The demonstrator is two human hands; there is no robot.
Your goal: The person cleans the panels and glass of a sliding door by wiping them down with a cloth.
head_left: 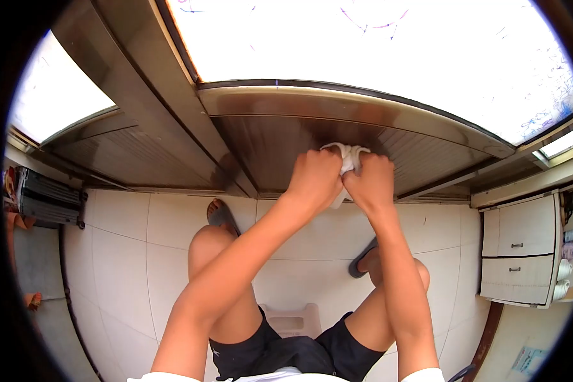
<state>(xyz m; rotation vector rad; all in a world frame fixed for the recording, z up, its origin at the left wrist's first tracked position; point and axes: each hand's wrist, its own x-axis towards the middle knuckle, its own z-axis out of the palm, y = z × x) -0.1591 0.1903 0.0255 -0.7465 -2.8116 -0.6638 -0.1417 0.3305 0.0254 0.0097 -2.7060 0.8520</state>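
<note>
A crumpled white cloth (349, 156) is bunched between my two fists, held up in front of the lower brown panel (267, 143) of a framed door or partition. My left hand (316, 177) is closed on the cloth's left part. Close beside it, my right hand (371, 181) grips the right part. Cloth ends stick out above the knuckles, and a pale strip hangs below between the wrists. The fingertips are mostly hidden behind the fists. Whether the cloth touches the panel I cannot tell.
Bright panes with scribbled marks (375, 44) sit above the brown panels. A two-drawer white cabinet (517, 248) stands at the right. At the left is a dark ribbed case (48, 198). My knees flank a pale plastic stool (293, 320) on the tiled floor (118, 254).
</note>
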